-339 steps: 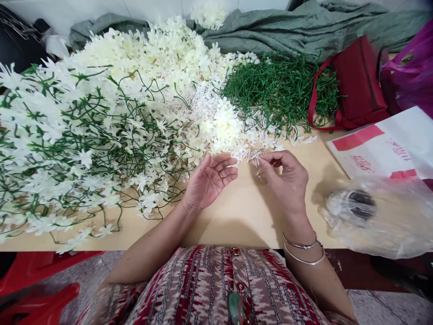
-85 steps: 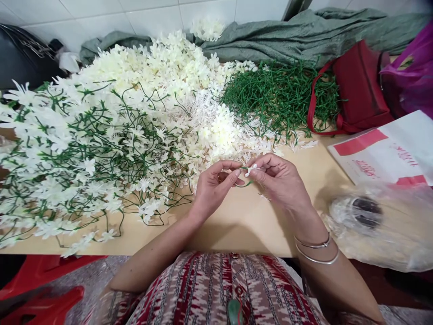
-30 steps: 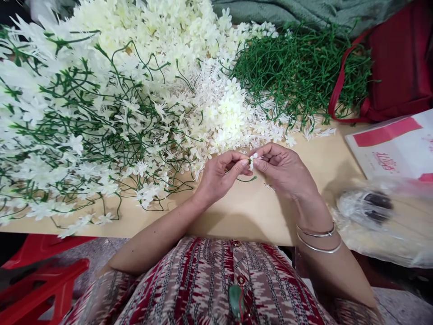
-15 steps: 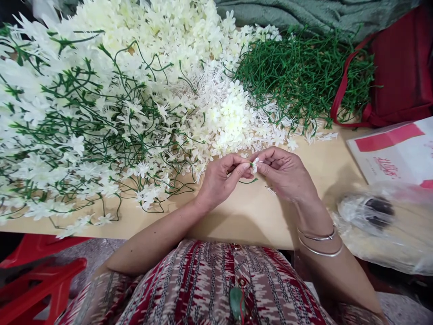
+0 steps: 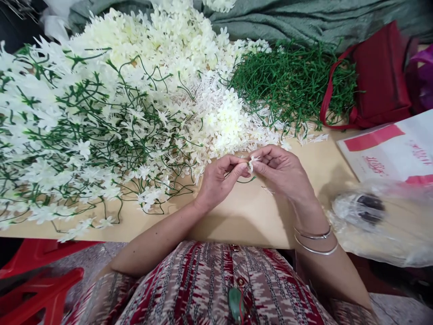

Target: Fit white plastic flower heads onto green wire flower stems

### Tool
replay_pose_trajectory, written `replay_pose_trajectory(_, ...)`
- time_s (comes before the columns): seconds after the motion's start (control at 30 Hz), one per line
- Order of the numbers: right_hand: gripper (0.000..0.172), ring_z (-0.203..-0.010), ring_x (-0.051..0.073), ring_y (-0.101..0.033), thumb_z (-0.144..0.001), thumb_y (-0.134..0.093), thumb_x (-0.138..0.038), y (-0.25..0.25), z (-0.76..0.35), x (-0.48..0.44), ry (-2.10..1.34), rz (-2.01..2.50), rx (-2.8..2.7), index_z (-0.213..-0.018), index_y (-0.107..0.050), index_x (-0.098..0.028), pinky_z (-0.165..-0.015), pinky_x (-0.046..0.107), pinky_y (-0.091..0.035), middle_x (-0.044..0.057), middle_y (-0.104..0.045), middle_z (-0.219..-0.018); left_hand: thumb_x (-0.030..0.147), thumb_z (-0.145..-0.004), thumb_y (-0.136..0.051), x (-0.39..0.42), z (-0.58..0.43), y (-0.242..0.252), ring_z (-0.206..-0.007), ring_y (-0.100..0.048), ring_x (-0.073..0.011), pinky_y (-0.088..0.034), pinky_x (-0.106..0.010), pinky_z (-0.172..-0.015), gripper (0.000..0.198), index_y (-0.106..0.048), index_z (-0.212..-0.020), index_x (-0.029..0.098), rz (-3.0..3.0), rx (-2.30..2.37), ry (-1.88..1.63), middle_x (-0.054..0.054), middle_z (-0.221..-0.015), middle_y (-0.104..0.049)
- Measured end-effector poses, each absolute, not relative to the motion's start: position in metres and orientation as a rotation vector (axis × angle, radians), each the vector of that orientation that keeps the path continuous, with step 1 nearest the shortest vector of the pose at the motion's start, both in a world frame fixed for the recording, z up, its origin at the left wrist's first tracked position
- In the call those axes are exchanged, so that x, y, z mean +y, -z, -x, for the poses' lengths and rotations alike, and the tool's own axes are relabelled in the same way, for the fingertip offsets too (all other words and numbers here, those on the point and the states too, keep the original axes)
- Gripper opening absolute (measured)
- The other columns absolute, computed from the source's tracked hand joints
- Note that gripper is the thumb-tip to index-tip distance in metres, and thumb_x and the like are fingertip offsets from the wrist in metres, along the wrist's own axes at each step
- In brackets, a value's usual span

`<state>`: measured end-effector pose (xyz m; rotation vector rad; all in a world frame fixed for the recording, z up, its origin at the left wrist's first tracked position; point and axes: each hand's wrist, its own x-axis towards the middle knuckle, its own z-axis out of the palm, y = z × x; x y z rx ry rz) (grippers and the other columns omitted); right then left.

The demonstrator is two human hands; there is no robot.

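Observation:
Over the table's front part, my left hand (image 5: 216,183) pinches the green stem (image 5: 247,181) of an artificial flower between thumb and forefinger. Against it, my right hand (image 5: 286,174) has its fingertips closed on the small white flower (image 5: 251,165) at the stem's end. Thin white strands poke out of the bloom; fingers partly cover it. Beyond my hands lie loose white blossoms (image 5: 227,119) and a heap of white stamens (image 5: 210,90). Flowers joined to green stems (image 5: 101,119) spread on the left. Bare green stems (image 5: 291,81) are piled at back right.
A red bag (image 5: 380,76) with a strap stands at the right behind a white and pink printed bag (image 5: 382,149). Nearer me lies a clear plastic bag (image 5: 395,221). Green cloth (image 5: 297,22) runs along the back. Red stools (image 5: 43,293) stand below the table at left.
The camera view has shifted slightly, bringing more of the right side into sight. Both hands keep their pinch on the flower, with only slight finger movement.

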<state>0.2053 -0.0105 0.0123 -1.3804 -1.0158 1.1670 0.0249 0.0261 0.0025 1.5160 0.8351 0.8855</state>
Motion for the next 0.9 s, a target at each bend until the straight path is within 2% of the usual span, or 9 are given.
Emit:
replay_pose_trajectory(0.07, 0.025, -0.077, 0.018, -0.068, -0.077, -0.088, -0.041, -0.017, -0.217, -0.013, -1.045, 1.384, -1.034, -0.094, -0.075, -0.028, -0.072, 0.034, -0.055, 0.002, -0.076, -0.088, 0.039, -0.102, -0.062, 0.025, -0.023, -0.008, -0.072, -0.073, -0.0135, -0.058, -0.028, -0.071, 0.020, -0.069, -0.097, 0.022, -1.668, 0.800, -0.967, -0.002, -0.082, -0.078)
replay_pose_trajectory(0.17, 0.015, -0.085, 0.021, -0.069, -0.081, -0.086, -0.033, -0.020, -0.238, -0.016, -0.807, 1.384, -1.019, -0.090, -0.076, -0.030, -0.082, 0.039, -0.055, 0.001, -0.077, -0.091, 0.028, -0.101, -0.062, 0.026, -0.018, -0.014, -0.072, -0.070, -0.0127, -0.054, -0.027, -0.068, 0.011, -0.071, -0.098, 0.023, -1.992, 0.600, -0.903, -0.002, -0.086, -0.078)
replay_pose_trajectory(0.3, 0.009, -0.077, 0.021, -0.064, -0.082, -0.083, -0.026, -0.018, -0.256, -0.019, -0.707, 1.531, -1.123, -0.082, -0.075, -0.031, -0.078, 0.040, -0.051, 0.001, -0.072, -0.081, 0.029, -0.104, -0.054, 0.028, -0.014, -0.017, -0.075, -0.069, -0.0155, -0.049, -0.030, -0.070, 0.021, -0.072, -0.096, 0.023, -2.442, 0.368, -0.506, -0.003, -0.089, -0.078)
replay_pose_trajectory(0.37, 0.009, -0.076, 0.020, -0.063, -0.083, -0.081, -0.025, -0.016, -0.258, -0.021, -0.717, 1.592, -1.230, -0.080, -0.075, -0.030, -0.077, 0.039, -0.049, 0.001, -0.071, -0.080, 0.034, -0.105, -0.052, 0.029, -0.014, -0.015, -0.080, -0.069, -0.0180, -0.046, -0.032, -0.072, 0.027, -0.073, -0.094, 0.023, -2.589, 0.373, -0.420, -0.005, -0.092, -0.078)
replay_pose_trajectory(0.47, 0.004, -0.079, 0.021, -0.063, -0.084, -0.079, -0.026, -0.014, -0.258, -0.021, -0.760, 1.616, -1.460, -0.083, -0.077, -0.029, -0.076, 0.038, -0.048, 0.001, -0.072, -0.083, 0.040, -0.106, -0.053, 0.030, -0.013, -0.011, -0.084, -0.068, -0.0192, -0.046, -0.033, -0.075, 0.032, -0.073, -0.092, 0.021, -2.651, 0.426, -0.468, -0.006, -0.096, -0.077)
replay_pose_trajectory(0.53, 0.005, -0.086, 0.023, -0.064, -0.085, -0.078, -0.024, -0.013, -0.258, -0.021, -0.744, 1.636, -1.622, -0.085, -0.078, -0.029, -0.081, 0.040, -0.047, 0.002, -0.073, -0.088, 0.041, -0.107, -0.054, 0.033, -0.013, -0.008, -0.084, -0.068, -0.0188, -0.047, -0.033, -0.076, 0.030, -0.073, -0.095, 0.020, -2.655, 0.493, -0.568, -0.005, -0.096, -0.077)
replay_pose_trajectory(0.73, 0.012, -0.094, 0.026, -0.064, -0.089, -0.067, -0.020, -0.016, -0.254, -0.020, -0.578, 1.722, -1.769, -0.078, -0.071, -0.025, -0.090, 0.044, -0.047, 0.004, -0.071, -0.089, 0.026, -0.106, -0.056, 0.043, -0.015, 0.001, -0.100, -0.067, -0.0218, -0.052, -0.037, -0.091, 0.020, -0.069, -0.119, 0.018, -2.658, 0.940, -0.820, -0.008, -0.109, -0.074)
replay_pose_trajectory(0.8, 0.011, -0.096, 0.026, -0.066, -0.090, -0.065, -0.021, -0.019, -0.252, -0.021, -0.548, 1.744, -1.705, -0.080, -0.069, -0.025, -0.089, 0.044, -0.049, 0.004, -0.072, -0.090, 0.026, -0.105, -0.058, 0.046, -0.018, 0.004, -0.102, -0.066, -0.0224, -0.050, -0.037, -0.092, 0.019, -0.070, -0.119, 0.019, -2.669, 0.985, -0.815, -0.008, -0.110, -0.074)
replay_pose_trajectory(0.9, 0.006, -0.088, 0.024, -0.068, -0.089, -0.067, -0.024, -0.024, -0.247, -0.022, -0.543, 1.732, -1.569, -0.083, -0.068, -0.025, -0.084, 0.042, -0.052, 0.003, -0.073, -0.088, 0.025, -0.103, -0.063, 0.046, -0.023, 0.006, -0.103, -0.065, -0.0232, -0.046, -0.038, -0.089, 0.012, -0.073, -0.110, 0.022, -2.703, 1.004, -0.753, -0.005, -0.109, -0.074)
